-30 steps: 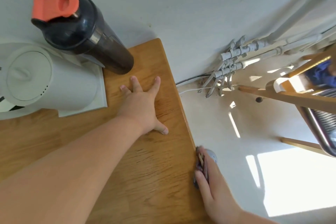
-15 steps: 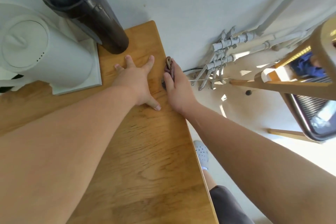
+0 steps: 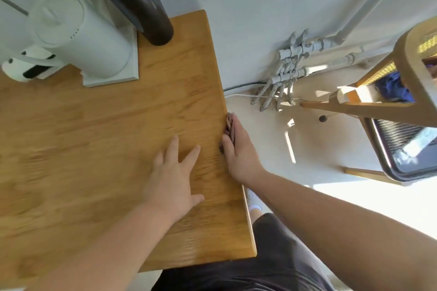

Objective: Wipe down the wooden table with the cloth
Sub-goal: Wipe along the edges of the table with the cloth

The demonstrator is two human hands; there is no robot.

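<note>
While left hand [image 3: 173,179] lies spread on wooden table [image 3: 94,149], right hand [image 3: 238,151] grip presses cloth [image 3: 229,126] against edge.

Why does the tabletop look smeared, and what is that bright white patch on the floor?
Head view: the wooden table grain is streaked by motion blur, worst toward the left; the left hand is soft too. Sunlight burns out the floor at lower right. The wide lens bends the wall pipes and the chair.
</note>
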